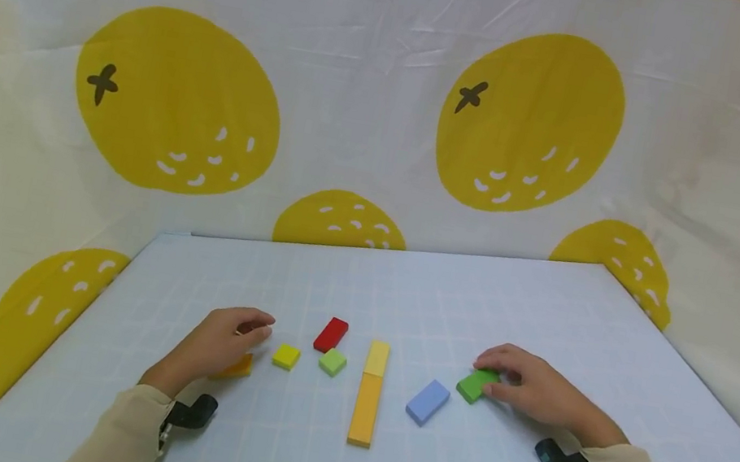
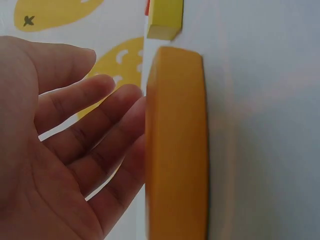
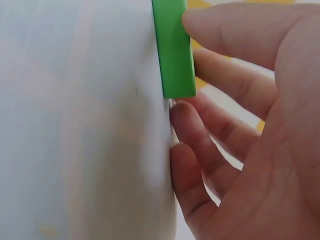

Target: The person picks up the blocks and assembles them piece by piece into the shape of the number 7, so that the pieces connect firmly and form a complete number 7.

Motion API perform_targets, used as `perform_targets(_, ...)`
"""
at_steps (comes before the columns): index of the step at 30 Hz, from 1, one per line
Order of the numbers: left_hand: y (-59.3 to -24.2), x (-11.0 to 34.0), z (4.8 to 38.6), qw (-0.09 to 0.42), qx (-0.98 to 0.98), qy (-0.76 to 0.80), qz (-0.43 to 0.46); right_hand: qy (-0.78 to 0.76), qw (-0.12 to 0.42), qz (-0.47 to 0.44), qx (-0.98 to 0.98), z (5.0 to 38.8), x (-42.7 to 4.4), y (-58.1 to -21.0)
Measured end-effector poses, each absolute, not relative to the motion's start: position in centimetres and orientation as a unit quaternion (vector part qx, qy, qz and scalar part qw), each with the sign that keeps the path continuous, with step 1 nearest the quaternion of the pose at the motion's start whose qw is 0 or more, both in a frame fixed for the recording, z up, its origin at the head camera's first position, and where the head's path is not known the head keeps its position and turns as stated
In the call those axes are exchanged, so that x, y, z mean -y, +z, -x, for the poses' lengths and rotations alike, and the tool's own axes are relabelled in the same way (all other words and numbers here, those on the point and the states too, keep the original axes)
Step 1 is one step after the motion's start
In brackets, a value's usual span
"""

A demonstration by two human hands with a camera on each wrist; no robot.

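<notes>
At the right of the group, my right hand [image 1: 532, 385] pinches a green block [image 1: 477, 384] between thumb and fingers; the block lies on the table. In the right wrist view the thumb meets one long side of the green block [image 3: 175, 55]. On the left, my left hand [image 1: 220, 341] hovers over an orange block [image 1: 236, 367], its fingers loosely bent and holding nothing. The left wrist view has this orange block [image 2: 177, 145] beside the fingers; whether they touch it I cannot tell. A blue block [image 1: 427, 402] lies just left of the green one.
Between the hands lie a yellow block [image 1: 286, 357], a red block [image 1: 331, 335] and a light green block [image 1: 333, 362]. A pale yellow block [image 1: 377, 358] sits end to end with a long orange-yellow block [image 1: 365, 410]. A fruit-patterned cloth [image 1: 359, 122] hangs behind the white table [image 1: 271, 453].
</notes>
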State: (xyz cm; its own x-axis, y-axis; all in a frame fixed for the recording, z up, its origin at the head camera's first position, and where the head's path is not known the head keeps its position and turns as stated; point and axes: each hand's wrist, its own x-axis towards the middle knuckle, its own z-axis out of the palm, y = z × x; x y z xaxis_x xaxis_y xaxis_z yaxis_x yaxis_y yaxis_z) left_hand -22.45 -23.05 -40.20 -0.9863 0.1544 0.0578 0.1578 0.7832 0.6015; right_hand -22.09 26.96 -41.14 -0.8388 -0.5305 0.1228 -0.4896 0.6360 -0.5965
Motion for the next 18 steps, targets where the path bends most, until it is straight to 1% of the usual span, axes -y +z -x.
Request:
perform_targets(8, -40.8, 24.6, 21.1, 0.019, 0.942, -0.325, 0.076, -0.344, 0.019, 0.258, -0.903, 22.1, -26.7, -41.3)
perform_targets(18, -40.4, 26.1, 20.6, 0.008, 0.946, -0.316, 0.075, -0.339, 0.017, 0.223, -0.914, 22.2, -26.7, -41.4)
